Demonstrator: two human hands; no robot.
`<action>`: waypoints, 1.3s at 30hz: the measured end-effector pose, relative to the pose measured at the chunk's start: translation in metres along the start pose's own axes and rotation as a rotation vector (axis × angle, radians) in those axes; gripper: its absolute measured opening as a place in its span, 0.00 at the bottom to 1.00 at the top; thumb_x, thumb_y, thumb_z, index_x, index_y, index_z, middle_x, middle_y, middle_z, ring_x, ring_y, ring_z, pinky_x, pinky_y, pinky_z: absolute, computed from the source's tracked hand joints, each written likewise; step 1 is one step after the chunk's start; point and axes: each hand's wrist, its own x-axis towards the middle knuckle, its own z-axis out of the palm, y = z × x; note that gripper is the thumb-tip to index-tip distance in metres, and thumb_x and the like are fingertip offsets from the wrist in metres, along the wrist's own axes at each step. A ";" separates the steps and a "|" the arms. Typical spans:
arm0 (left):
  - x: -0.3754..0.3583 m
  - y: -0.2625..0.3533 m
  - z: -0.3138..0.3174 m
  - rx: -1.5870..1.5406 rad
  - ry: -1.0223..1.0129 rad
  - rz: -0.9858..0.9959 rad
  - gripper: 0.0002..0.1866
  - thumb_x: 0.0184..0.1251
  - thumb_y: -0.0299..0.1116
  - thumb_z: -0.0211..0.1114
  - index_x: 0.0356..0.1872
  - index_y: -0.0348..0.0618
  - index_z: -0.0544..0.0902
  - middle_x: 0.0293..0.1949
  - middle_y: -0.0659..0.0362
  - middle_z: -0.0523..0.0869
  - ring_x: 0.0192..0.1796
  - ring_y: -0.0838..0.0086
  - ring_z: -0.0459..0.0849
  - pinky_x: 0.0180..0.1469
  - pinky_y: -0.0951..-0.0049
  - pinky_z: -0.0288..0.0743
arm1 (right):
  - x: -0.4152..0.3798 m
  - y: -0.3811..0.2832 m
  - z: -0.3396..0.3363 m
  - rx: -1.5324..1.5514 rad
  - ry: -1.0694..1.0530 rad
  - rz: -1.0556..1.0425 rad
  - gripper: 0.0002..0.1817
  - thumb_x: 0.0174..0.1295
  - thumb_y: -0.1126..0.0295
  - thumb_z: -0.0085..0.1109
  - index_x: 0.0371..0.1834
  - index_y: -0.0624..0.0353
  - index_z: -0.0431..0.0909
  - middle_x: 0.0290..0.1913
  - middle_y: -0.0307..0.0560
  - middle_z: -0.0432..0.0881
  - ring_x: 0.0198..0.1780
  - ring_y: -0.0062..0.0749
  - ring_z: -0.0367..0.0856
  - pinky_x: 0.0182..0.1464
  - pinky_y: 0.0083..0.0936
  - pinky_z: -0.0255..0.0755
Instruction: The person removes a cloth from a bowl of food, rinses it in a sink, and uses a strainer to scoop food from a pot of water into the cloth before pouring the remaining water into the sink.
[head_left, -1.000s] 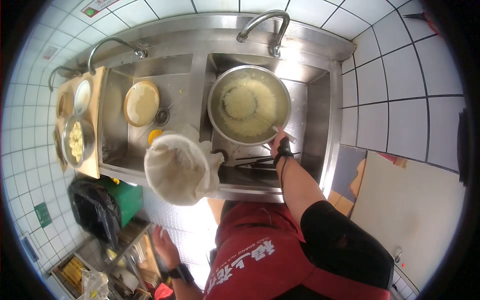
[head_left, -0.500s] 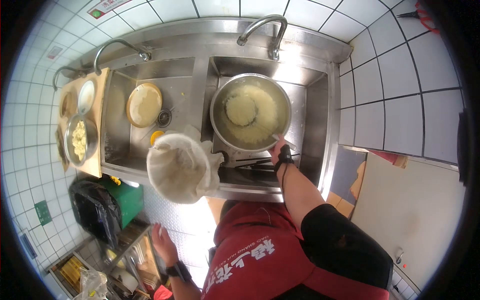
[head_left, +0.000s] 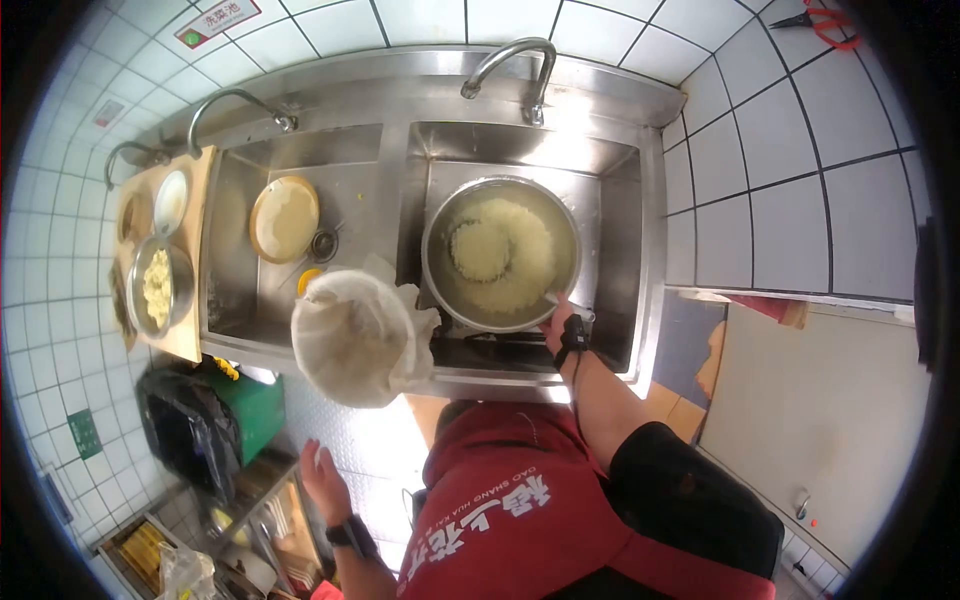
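Observation:
A large steel bowl (head_left: 568,215) of pale grains in cloudy water stands in the right sink. Inside it, a round strainer or ladle heaped with grains (head_left: 480,250) lies left of the middle. My right hand (head_left: 557,325) is at the bowl's front right rim, closed round what looks like the strainer's handle; its fingers are partly hidden. Low on the left, over the floor, my left hand (head_left: 325,485) hangs with fingers apart, holding nothing. A white cloth-lined container (head_left: 350,340) sits at the sinks' front edge, left of the bowl.
The left sink (head_left: 345,165) holds a round tan-rimmed item (head_left: 285,220). On a wooden board (head_left: 190,335) at far left are a bowl of yellowish pieces (head_left: 157,288) and a white dish (head_left: 171,202). Taps (head_left: 540,75) arch over the sinks. A black-bagged bin (head_left: 190,430) stands below.
The steel bowl has shifted toward the sink's front edge, covering more of the dark utensils there. My right hand has moved with it. My left hand remains low, and the camera view has shifted slightly.

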 end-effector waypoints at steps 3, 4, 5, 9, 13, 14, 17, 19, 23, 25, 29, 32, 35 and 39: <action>0.003 0.007 0.000 0.035 -0.024 0.023 0.17 0.79 0.30 0.56 0.61 0.30 0.77 0.60 0.49 0.81 0.62 0.65 0.78 0.67 0.66 0.69 | -0.008 0.000 -0.004 -0.032 0.004 -0.020 0.28 0.73 0.51 0.51 0.68 0.60 0.73 0.51 0.53 0.84 0.45 0.40 0.84 0.43 0.36 0.79; 0.006 0.007 0.000 0.043 -0.040 0.017 0.17 0.77 0.29 0.57 0.61 0.30 0.76 0.63 0.48 0.79 0.64 0.62 0.77 0.67 0.64 0.71 | -0.005 0.003 -0.007 -0.035 0.024 -0.034 0.27 0.73 0.52 0.53 0.66 0.61 0.75 0.50 0.53 0.84 0.43 0.40 0.85 0.41 0.36 0.79; 0.008 0.007 0.000 0.050 -0.055 0.010 0.17 0.76 0.27 0.57 0.61 0.29 0.76 0.65 0.46 0.76 0.66 0.60 0.76 0.67 0.62 0.73 | -0.003 0.005 -0.009 -0.033 0.024 -0.036 0.27 0.73 0.52 0.53 0.66 0.61 0.75 0.50 0.53 0.84 0.43 0.40 0.85 0.41 0.36 0.79; 0.010 0.010 0.002 0.032 -0.049 0.007 0.17 0.77 0.27 0.57 0.61 0.29 0.76 0.65 0.46 0.76 0.66 0.60 0.76 0.67 0.62 0.73 | -0.007 0.006 -0.012 -0.057 0.084 -0.030 0.27 0.71 0.52 0.56 0.60 0.65 0.79 0.46 0.54 0.85 0.39 0.39 0.85 0.38 0.36 0.80; 0.010 0.021 0.005 0.046 -0.008 0.042 0.17 0.77 0.30 0.57 0.59 0.29 0.78 0.60 0.47 0.81 0.63 0.61 0.78 0.67 0.64 0.70 | -0.037 -0.006 0.000 -0.094 0.085 -0.066 0.28 0.70 0.51 0.57 0.59 0.67 0.79 0.43 0.54 0.86 0.36 0.39 0.85 0.37 0.35 0.80; 0.010 0.023 0.005 0.045 -0.004 0.034 0.16 0.77 0.30 0.58 0.59 0.29 0.78 0.60 0.47 0.81 0.63 0.61 0.78 0.67 0.64 0.70 | -0.038 -0.007 0.000 -0.095 0.083 -0.067 0.28 0.70 0.51 0.57 0.59 0.67 0.79 0.43 0.54 0.86 0.36 0.39 0.85 0.37 0.35 0.80; 0.011 0.020 0.006 0.031 0.004 0.022 0.16 0.77 0.29 0.58 0.58 0.29 0.78 0.60 0.47 0.81 0.63 0.61 0.79 0.67 0.64 0.71 | -0.043 -0.010 0.004 -0.105 0.057 -0.084 0.28 0.70 0.51 0.57 0.58 0.67 0.80 0.42 0.54 0.86 0.35 0.39 0.85 0.36 0.36 0.80; 0.012 0.016 0.005 0.020 0.002 0.028 0.16 0.76 0.29 0.58 0.58 0.29 0.78 0.60 0.47 0.81 0.63 0.61 0.79 0.67 0.64 0.71 | -0.049 -0.014 0.008 -0.101 0.061 -0.079 0.27 0.70 0.52 0.57 0.57 0.68 0.80 0.43 0.55 0.86 0.35 0.38 0.85 0.35 0.36 0.80; 0.011 0.019 0.004 0.042 -0.003 0.054 0.16 0.76 0.29 0.58 0.58 0.29 0.79 0.60 0.47 0.81 0.62 0.61 0.79 0.67 0.64 0.70 | -0.048 -0.013 0.010 -0.089 0.061 -0.095 0.26 0.71 0.53 0.57 0.58 0.67 0.80 0.42 0.55 0.86 0.34 0.37 0.85 0.33 0.36 0.79; 0.010 0.018 0.005 0.030 0.008 0.047 0.16 0.76 0.29 0.58 0.58 0.29 0.79 0.60 0.47 0.81 0.62 0.61 0.79 0.68 0.64 0.70 | -0.046 -0.014 0.011 -0.103 0.086 -0.092 0.26 0.71 0.54 0.57 0.57 0.68 0.80 0.40 0.55 0.86 0.33 0.37 0.85 0.31 0.35 0.79; 0.007 0.020 0.007 0.002 0.032 0.027 0.16 0.76 0.28 0.59 0.57 0.28 0.79 0.59 0.47 0.82 0.62 0.61 0.79 0.68 0.64 0.69 | -0.047 -0.017 0.011 -0.155 0.089 -0.072 0.26 0.72 0.53 0.57 0.57 0.68 0.81 0.39 0.55 0.86 0.33 0.38 0.85 0.32 0.35 0.79; 0.006 0.022 0.007 0.010 0.037 0.045 0.16 0.75 0.29 0.59 0.57 0.28 0.79 0.58 0.47 0.83 0.62 0.61 0.79 0.68 0.64 0.69 | -0.055 -0.020 0.014 -0.218 0.010 -0.057 0.25 0.77 0.52 0.45 0.60 0.64 0.74 0.54 0.52 0.84 0.46 0.39 0.86 0.47 0.35 0.81; 0.005 0.025 0.006 0.021 0.033 0.037 0.16 0.75 0.29 0.59 0.57 0.28 0.80 0.59 0.47 0.83 0.62 0.61 0.80 0.68 0.64 0.70 | -0.051 -0.020 0.013 -0.213 0.016 -0.040 0.25 0.77 0.53 0.45 0.60 0.64 0.74 0.53 0.53 0.84 0.46 0.40 0.86 0.47 0.35 0.82; 0.005 0.024 0.006 0.033 0.033 0.044 0.16 0.75 0.29 0.59 0.56 0.29 0.80 0.59 0.47 0.83 0.62 0.61 0.80 0.68 0.64 0.70 | -0.058 -0.024 0.016 -0.187 0.030 -0.033 0.25 0.77 0.53 0.46 0.59 0.65 0.75 0.52 0.55 0.84 0.45 0.41 0.86 0.47 0.35 0.81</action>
